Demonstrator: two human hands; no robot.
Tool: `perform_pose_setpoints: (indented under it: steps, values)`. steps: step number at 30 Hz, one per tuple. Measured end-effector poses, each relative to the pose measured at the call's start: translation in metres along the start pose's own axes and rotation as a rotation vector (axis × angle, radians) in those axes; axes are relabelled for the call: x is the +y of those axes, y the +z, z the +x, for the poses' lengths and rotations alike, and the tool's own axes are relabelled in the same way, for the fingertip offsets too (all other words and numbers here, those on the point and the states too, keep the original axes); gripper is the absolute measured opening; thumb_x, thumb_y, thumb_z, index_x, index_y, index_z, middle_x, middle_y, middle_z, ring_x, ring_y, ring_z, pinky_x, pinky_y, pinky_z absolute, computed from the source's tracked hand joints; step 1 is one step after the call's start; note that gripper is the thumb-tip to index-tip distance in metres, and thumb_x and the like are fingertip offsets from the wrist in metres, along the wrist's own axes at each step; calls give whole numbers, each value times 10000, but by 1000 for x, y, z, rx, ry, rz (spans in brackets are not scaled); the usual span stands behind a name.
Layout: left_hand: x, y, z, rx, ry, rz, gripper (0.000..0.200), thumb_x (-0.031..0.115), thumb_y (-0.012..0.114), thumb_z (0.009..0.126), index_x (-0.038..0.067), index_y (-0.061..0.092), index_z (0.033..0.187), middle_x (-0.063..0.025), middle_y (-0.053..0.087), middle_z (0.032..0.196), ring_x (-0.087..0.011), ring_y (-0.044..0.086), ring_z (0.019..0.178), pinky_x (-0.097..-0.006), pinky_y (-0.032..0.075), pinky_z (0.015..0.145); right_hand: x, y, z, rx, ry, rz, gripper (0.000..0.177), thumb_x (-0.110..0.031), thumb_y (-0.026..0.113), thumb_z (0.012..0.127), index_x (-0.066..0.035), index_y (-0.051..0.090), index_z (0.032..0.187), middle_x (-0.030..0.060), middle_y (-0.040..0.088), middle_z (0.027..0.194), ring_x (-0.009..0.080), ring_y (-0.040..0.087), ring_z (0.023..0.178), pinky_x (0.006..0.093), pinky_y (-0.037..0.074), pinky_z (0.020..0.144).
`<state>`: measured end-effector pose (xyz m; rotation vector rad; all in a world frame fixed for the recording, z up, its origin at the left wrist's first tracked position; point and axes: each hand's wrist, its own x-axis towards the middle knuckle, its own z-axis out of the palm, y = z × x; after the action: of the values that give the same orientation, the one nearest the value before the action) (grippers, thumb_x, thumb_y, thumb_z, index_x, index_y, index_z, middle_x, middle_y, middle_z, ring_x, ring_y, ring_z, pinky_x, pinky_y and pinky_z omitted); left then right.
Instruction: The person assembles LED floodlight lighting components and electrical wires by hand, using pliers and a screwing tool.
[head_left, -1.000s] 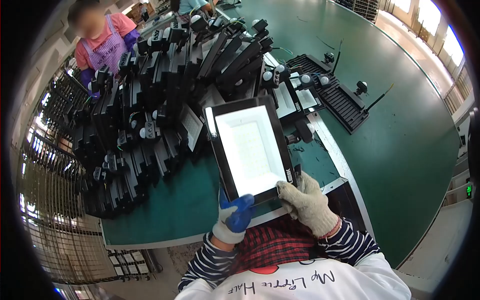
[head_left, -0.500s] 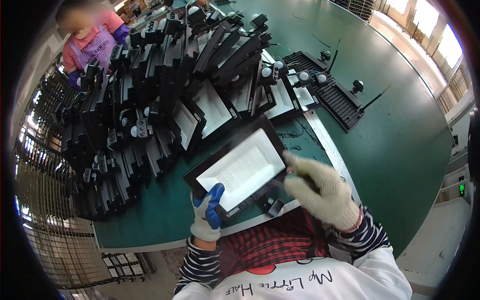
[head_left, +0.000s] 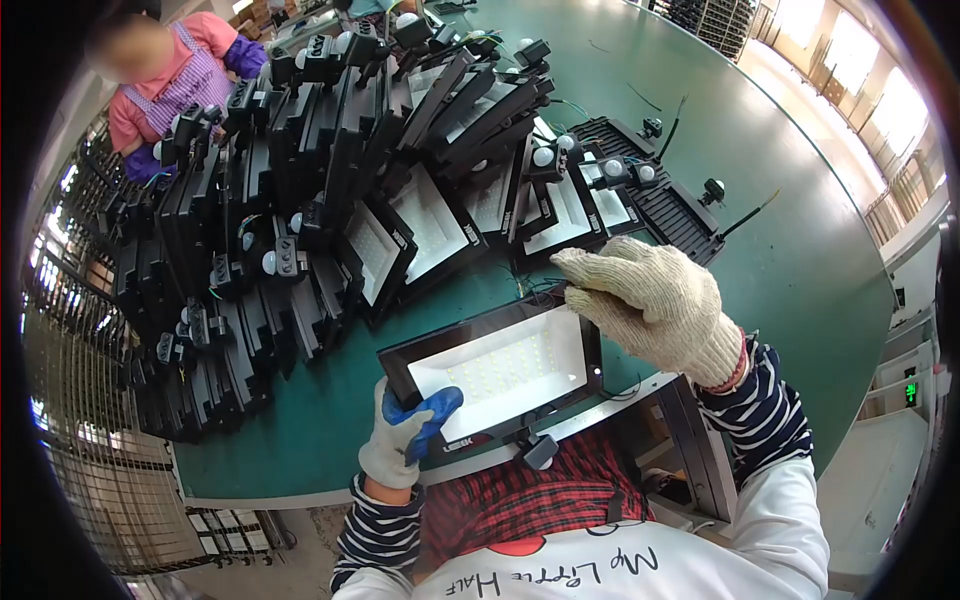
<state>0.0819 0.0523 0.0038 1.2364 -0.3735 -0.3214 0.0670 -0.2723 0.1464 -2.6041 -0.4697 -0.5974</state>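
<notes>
My left hand (head_left: 400, 435), in a white glove with blue-coated fingers, grips the lower left corner of a black-framed LED floodlight (head_left: 500, 372). Its thumb lies over the frame, and the lit-looking white face is turned up toward me. A small sensor head (head_left: 538, 452) with a white dome hangs from the floodlight's near edge. At the upper right corner, my right hand (head_left: 660, 310) in a cream knitted glove has its thumb against the frame and its fingers over the far edge. The right fingertips' exact contact is partly hidden. Thin dark wires (head_left: 535, 290) show just beyond that edge.
Many similar floodlights (head_left: 430, 225) with sensors stand stacked across the left and middle of the green table (head_left: 790, 290). Finned floodlight backs (head_left: 680, 205) lie to the right. Across the table is a person (head_left: 175, 80) in purple gloves. The metal table edge (head_left: 290, 500) runs before me.
The floodlight has turned from a steep slant to nearly level and shifted slightly right. My right hand has moved up to its upper right corner. The left hand keeps its hold.
</notes>
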Motion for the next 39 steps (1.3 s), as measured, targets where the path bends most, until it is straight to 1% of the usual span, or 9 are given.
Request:
perform_pose_setpoints:
  steps: [6, 12, 15, 18, 22, 25, 31, 34, 39]
  values:
    - [16, -1, 4, 98, -178, 16, 694, 33, 751, 854, 12, 368, 1432, -119, 572, 1325, -219, 629, 1151, -325, 521, 1005, -9, -7, 15, -51, -143, 25, 318, -246, 731, 885, -103, 710, 1168, 62, 613, 718, 235, 631, 597, 349, 493, 516]
    - [38, 29, 23, 44, -211, 178, 631, 188, 832, 779, -3, 534, 1300, -138, 663, 1170, -220, 692, 1001, -336, 563, 926, -47, -4, 15, -104, -91, -97, 252, -338, 615, 948, -184, 609, 1147, 62, 663, 829, 275, 693, 651, 394, 543, 522]
    - [47, 33, 33, -200, -233, -57, 649, 226, 868, 802, -12, 553, 1317, -94, 671, 1153, -149, 666, 1021, -288, 531, 928, -69, 1, 17, -127, -15, -75, 242, -331, 581, 959, -149, 592, 1117, 71, 688, 865, 269, 713, 673, 386, 576, 553]
    - [49, 43, 43, -284, 142, 467, 646, 167, 857, 782, -19, 562, 1327, -97, 669, 1201, -186, 658, 1057, -331, 523, 960, -88, 14, 9, 2, -95, -130, 333, -387, 633, 947, -157, 620, 1187, 56, 638, 768, 227, 633, 513, 341, 490, 425]
    - [62, 65, 46, -148, 309, 286, 507, 175, 770, 848, -69, 586, 1253, -199, 677, 1210, -255, 687, 1052, -371, 529, 940, -71, 4, -16, 3, -251, 611, 352, -175, 683, 943, -66, 647, 1276, 103, 686, 874, 215, 672, 674, 301, 511, 553]
    - [77, 66, 50, -139, 629, 583, 579, 382, 718, 879, -82, 610, 1209, -226, 691, 1153, -329, 714, 990, -380, 555, 874, -70, -13, -31, 327, 433, 1031, 237, -108, 631, 978, -17, 679, 1191, 60, 692, 888, 124, 654, 725, 256, 519, 596]
    - [70, 79, 49, -88, 754, 762, 691, 528, 677, 887, -87, 623, 1199, -236, 693, 1133, -342, 704, 998, -376, 543, 882, -51, -27, -31, 336, 719, 957, 246, -153, 620, 999, -39, 692, 1205, 12, 638, 833, 9, 504, 603, 165, 414, 514]
    - [68, 82, 52, -100, 856, 826, 506, 290, 698, 848, -70, 616, 1193, -234, 707, 1102, -389, 716, 957, -411, 568, 840, -56, -27, -35, 271, 627, 1002, 258, -124, 629, 987, -9, 681, 1213, 26, 678, 890, 63, 591, 692, 219, 487, 602]
    - [65, 92, 49, -63, 820, 823, 497, 285, 702, 848, -71, 617, 1185, -234, 707, 1101, -387, 718, 953, -406, 568, 835, -81, -10, -53, 186, 279, 885, 343, -28, 712, 887, 6, 677, 1226, 107, 693, 852, 171, 658, 744, 291, 520, 674]
